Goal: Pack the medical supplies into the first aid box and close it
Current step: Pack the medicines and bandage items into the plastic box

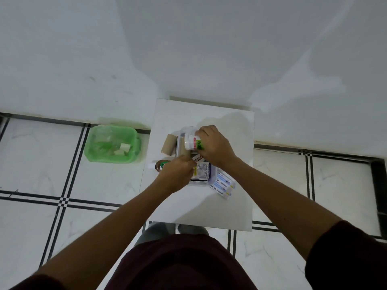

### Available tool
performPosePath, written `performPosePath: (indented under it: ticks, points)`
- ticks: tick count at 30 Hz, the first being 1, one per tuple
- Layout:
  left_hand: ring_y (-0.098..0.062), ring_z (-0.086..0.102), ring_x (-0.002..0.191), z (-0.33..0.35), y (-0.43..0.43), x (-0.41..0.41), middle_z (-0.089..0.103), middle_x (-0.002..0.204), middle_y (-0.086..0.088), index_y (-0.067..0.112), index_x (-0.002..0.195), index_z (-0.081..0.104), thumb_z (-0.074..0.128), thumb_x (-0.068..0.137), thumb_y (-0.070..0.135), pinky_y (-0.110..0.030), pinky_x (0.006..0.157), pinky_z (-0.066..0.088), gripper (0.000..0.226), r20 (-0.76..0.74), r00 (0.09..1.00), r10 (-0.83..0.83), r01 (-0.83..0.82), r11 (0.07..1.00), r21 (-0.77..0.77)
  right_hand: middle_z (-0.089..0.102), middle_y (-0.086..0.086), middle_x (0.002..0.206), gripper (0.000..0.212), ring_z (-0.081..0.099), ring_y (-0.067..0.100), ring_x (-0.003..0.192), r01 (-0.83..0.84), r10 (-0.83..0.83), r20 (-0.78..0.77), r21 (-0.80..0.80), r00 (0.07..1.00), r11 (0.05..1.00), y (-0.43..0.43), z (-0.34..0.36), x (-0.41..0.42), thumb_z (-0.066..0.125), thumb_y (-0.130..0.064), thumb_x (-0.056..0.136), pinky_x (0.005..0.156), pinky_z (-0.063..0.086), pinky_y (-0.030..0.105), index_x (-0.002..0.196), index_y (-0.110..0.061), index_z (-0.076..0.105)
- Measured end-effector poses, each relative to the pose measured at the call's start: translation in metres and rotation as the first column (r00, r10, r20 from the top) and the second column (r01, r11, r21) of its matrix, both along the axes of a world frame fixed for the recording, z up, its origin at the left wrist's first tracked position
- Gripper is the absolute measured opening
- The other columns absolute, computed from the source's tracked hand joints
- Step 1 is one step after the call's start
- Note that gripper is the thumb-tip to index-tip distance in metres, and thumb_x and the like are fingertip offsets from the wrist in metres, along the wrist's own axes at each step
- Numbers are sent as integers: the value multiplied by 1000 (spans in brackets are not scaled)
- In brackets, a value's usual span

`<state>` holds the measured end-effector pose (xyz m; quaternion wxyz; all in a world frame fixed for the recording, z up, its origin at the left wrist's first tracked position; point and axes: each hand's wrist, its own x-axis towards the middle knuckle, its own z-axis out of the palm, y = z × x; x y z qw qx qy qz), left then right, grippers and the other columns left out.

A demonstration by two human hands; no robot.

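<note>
A clear plastic first aid box [181,131] stands open on a small white table [230,130]. My right hand [215,146] grips a white bottle with a green label [191,142], held sideways over the box. My left hand [178,173] rests at the box's near part, fingers closed on something I cannot make out. A printed sachet [202,169] lies inside the box. Blue and white antiseptic bandage packs [223,184] lie on the table to the right. A brown bottle [160,165] lies to the left, and a tan bandage roll [168,144] beside the box.
A green plastic bin [100,158] with scraps stands on the tiled floor left of the table. A white wall runs behind. My legs are under the table's near edge.
</note>
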<state>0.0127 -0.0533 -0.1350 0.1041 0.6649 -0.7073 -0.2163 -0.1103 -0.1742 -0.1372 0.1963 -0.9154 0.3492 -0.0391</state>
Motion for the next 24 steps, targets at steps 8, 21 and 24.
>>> performPosePath:
  ticks: [8,21,24]
  points:
    - [-25,58,79,-8,10,40,66,89,-11,8,95,66,58,87,15,-33,66,47,13,-274,851,449,-493,862,-121,62,22,119,39,57,36,113,103,-105,-24,-84,994,991,19,-7,-14,72,-14,75,90,55,45,110,1,63]
    - [-32,59,91,-41,23,73,66,96,-12,5,101,66,58,79,10,-41,66,52,24,-60,895,441,-438,897,57,62,7,110,21,53,24,104,503,-511,42,130,858,855,25,-12,-96,59,-8,84,66,44,28,105,-10,64]
    - [-34,58,83,-52,39,71,66,92,-11,6,98,65,54,73,19,-41,57,51,30,55,973,223,-227,972,67,65,10,95,15,59,27,90,523,-525,-39,179,850,833,44,-26,-107,60,-9,83,67,49,34,97,-8,65]
